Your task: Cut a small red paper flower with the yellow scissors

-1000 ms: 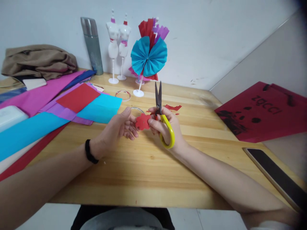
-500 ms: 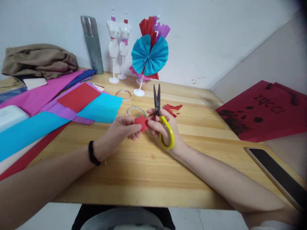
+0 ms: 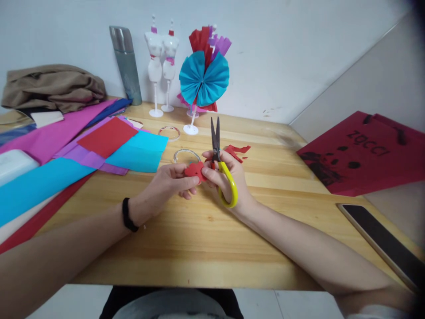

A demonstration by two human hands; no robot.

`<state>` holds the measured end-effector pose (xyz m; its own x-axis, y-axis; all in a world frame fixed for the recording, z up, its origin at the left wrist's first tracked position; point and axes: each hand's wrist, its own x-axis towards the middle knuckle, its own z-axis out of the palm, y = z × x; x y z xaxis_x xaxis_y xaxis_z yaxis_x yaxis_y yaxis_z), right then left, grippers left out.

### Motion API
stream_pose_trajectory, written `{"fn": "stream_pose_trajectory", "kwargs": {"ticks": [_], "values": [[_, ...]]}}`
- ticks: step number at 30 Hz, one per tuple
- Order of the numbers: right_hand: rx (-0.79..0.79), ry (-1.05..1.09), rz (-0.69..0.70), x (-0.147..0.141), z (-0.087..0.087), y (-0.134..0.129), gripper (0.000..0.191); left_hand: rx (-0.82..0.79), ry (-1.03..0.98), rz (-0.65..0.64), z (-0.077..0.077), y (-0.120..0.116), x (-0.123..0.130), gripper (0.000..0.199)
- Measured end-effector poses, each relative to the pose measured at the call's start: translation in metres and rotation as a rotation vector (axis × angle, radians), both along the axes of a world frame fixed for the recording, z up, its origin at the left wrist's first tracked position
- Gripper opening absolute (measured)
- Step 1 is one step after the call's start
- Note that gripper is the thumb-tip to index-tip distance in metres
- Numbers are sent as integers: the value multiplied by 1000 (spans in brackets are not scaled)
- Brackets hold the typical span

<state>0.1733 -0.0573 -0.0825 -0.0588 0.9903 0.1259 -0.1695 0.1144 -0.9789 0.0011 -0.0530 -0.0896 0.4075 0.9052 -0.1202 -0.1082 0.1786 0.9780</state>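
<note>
My left hand (image 3: 169, 182) pinches a small red paper cutout (image 3: 194, 171) with a scalloped edge between thumb and fingers. My right hand (image 3: 229, 177) grips its other edge by thumb and fingertips. Yellow-handled scissors (image 3: 227, 185) hang in that same right hand, a handle loop over it; their dark blades point up and away, slightly apart. Just behind the hands lies a silvery tape ring (image 3: 186, 151). Red paper scraps (image 3: 236, 153) rest on the table beyond my right hand.
Coloured sheets (image 3: 139, 153) spread over the wooden table (image 3: 199, 248) at left. White dress forms (image 3: 154, 68), one bearing a blue pleated fan (image 3: 204, 80), stand by the wall with a flask (image 3: 128, 66). Rightward are a red bag (image 3: 361, 155) and a phone (image 3: 378, 241).
The red cutout has tilted a little in my fingers, showing more of its scalloped upper edge. Both hands keep their hold, and the view has shifted slightly.
</note>
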Motion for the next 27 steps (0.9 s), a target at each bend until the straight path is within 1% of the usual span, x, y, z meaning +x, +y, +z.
{"fn": "stream_pose_trajectory", "kwargs": {"ticks": [3,7,14,16,22,27], "values": [[14,11,21,-2,0,-2,43,6,-35,46,-1,-2,2,24],[5,28,55,-3,-2,-2,43,3,-70,116,0,-3,4,19],[-29,2,57,0,-6,-1,38,31,-55,85,5,-2,1,18],[-17,2,57,0,-6,-1,38,32,-53,75,5,-2,0,19],[11,2,2,-1,-4,-2,40,4,-79,53,0,-3,2,22],[7,-1,44,-2,-6,-3,43,-9,-100,110,0,-2,3,20]]}}
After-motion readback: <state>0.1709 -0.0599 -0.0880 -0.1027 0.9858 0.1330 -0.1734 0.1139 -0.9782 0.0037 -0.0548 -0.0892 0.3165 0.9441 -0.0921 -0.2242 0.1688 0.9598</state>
